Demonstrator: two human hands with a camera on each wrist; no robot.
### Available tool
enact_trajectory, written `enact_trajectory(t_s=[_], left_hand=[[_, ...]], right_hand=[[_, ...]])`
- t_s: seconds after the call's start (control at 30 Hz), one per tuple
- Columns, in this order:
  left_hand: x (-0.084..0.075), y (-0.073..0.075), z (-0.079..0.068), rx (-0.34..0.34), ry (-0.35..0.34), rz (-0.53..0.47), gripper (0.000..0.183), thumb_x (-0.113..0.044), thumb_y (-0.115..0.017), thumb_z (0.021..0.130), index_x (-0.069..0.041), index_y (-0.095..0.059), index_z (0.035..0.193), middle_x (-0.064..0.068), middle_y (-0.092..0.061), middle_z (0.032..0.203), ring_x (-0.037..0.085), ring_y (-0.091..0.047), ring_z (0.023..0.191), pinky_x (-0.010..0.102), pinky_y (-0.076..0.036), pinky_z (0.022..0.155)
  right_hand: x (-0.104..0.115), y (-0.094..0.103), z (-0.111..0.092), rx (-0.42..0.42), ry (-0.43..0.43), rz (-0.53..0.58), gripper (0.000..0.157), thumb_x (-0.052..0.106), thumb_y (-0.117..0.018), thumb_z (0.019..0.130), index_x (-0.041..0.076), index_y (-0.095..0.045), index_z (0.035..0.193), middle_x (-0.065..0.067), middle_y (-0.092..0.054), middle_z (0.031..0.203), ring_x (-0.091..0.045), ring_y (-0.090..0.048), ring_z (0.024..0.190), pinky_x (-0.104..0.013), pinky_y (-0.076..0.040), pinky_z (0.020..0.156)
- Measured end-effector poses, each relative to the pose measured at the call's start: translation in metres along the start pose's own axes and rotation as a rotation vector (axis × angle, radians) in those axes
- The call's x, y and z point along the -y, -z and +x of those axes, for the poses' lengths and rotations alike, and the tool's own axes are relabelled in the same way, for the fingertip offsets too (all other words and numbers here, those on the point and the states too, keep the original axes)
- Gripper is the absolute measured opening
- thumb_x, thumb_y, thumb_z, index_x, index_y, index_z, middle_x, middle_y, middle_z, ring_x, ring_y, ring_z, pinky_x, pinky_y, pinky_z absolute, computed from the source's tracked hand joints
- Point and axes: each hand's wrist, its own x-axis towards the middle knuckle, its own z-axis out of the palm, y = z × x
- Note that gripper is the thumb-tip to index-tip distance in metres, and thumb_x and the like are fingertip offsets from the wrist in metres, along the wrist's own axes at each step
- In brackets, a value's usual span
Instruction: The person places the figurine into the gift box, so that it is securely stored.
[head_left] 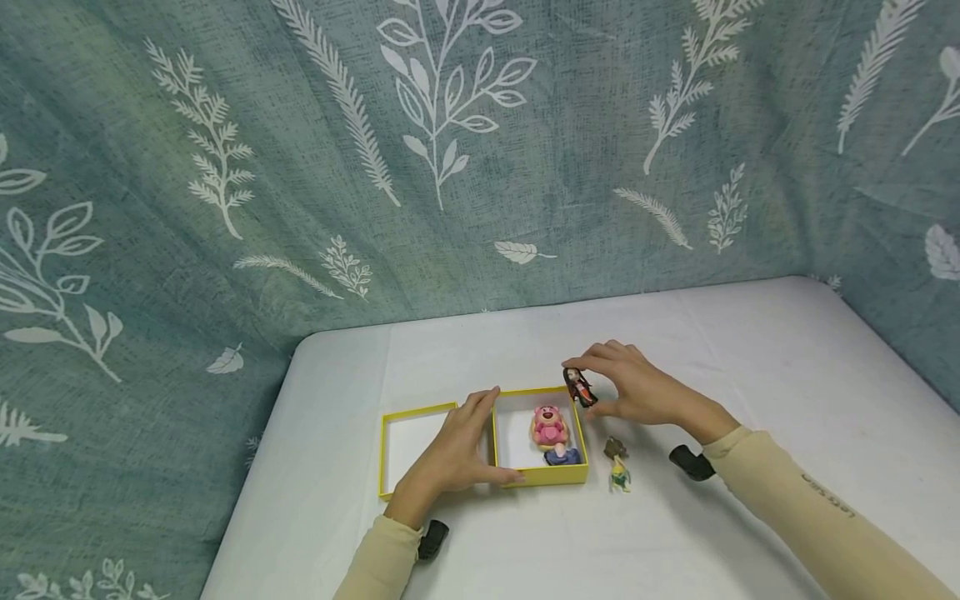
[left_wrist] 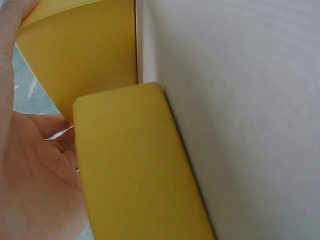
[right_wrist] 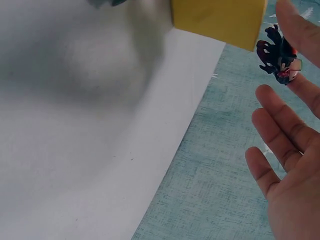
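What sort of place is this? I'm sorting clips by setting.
Probably a makeshift tabletop recording corner, not a lived-in room: a white-covered table, a teal leaf-print cloth backdrop hung behind it, and only a yellow box and small toy figures.

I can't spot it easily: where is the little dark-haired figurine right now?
In the head view the dark figurine is pinched in the right hand, just above the far right corner of the yellow box, beyond the pink bear inside it.
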Motion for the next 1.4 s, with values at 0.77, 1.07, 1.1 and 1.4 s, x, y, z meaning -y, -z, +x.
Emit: enact_trajectory(t_s=[0.77, 1.07, 1.1, 1.4], left_hand=[[0.0, -0.001, 0.0, -0.004, 0.001, 0.006, 0.123, -0.07, -0.079, 0.062, -0.019, -0.02, 0.157, -0.001, -0.032, 0.155, 0.025, -0.037, 0.139, 0.047, -0.036, 0.112], [0.0, 0.0, 0.0, 0.001, 0.006, 0.003, 0.123, -0.072, -0.078, 0.063, -0.02, -0.019, 0.157, -0.002, -0.031, 0.155, 0.026, -0.039, 0.136, 0.047, -0.041, 0.108], [0.0, 0.0, 0.0, 0.0, 0.005, 0.003, 0.123, -0.072, -0.078, 0.063, -0.02, -0.019, 0.157, -0.002, -0.031, 0.155, 0.026, -0.039, 0.136, 0.047, -0.04, 0.108], [-0.001, 0.001, 0.0, -0.006, 0.0, 0.01, 0.123, -0.073, -0.077, 0.062, -0.022, -0.019, 0.157, -0.004, -0.031, 0.155, 0.026, -0.04, 0.133, 0.046, -0.041, 0.107]], right_hand=[[0.018, -0.004, 0.002, -0.011, 0.05, 0.076, 0.072, 0.029, -0.086, 0.074, 0.021, -0.055, 0.138, 0.004, -0.059, 0.122, -0.017, -0.049, 0.115, -0.045, -0.036, 0.094], [0.024, -0.009, 0.004, 0.001, 0.061, 0.081, 0.073, 0.035, -0.086, 0.072, 0.02, -0.057, 0.137, 0.005, -0.06, 0.118, -0.014, -0.049, 0.11, -0.043, -0.037, 0.094], [0.025, -0.01, 0.005, 0.002, 0.068, 0.079, 0.073, 0.036, -0.086, 0.071, 0.02, -0.057, 0.136, 0.006, -0.06, 0.117, -0.014, -0.05, 0.109, -0.042, -0.037, 0.093], [0.033, -0.02, 0.008, 0.024, 0.112, 0.095, 0.072, 0.036, -0.086, 0.072, 0.019, -0.057, 0.137, 0.009, -0.056, 0.112, -0.017, -0.048, 0.1, -0.038, -0.035, 0.09]])
